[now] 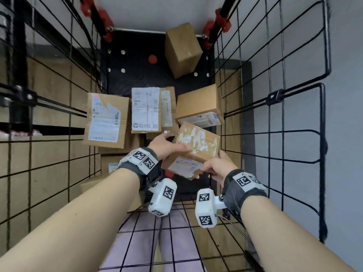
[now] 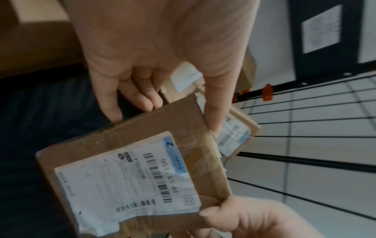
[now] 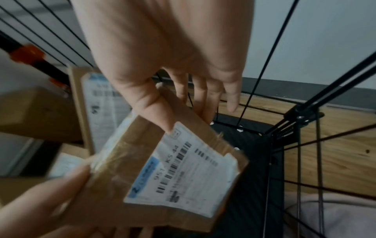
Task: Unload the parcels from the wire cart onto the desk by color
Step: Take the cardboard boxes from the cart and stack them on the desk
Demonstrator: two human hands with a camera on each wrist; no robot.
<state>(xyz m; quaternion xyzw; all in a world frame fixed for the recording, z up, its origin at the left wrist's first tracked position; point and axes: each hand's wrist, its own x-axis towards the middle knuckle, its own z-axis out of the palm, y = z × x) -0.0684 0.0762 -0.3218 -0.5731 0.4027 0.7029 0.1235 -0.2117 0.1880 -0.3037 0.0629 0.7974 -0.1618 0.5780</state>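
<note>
Both hands hold a small brown cardboard parcel (image 1: 194,152) tilted above the floor of the wire cart (image 1: 275,114). It has a torn white patch on top and a white shipping label (image 2: 130,180) on the side facing me. My left hand (image 1: 172,144) grips its far left edge, thumb (image 2: 211,112) on one side and fingers (image 2: 142,99) on the other. My right hand (image 1: 214,163) pinches the near right corner, with its thumb (image 3: 154,112) on the label (image 3: 183,180) and its fingers behind.
Several more brown parcels lie in the cart: a large labelled one (image 1: 106,120) at left, another (image 1: 146,110) in the middle, one (image 1: 198,103) at right over a flat pale box (image 1: 200,119), one (image 1: 183,50) at the far end. Wire walls close in on both sides.
</note>
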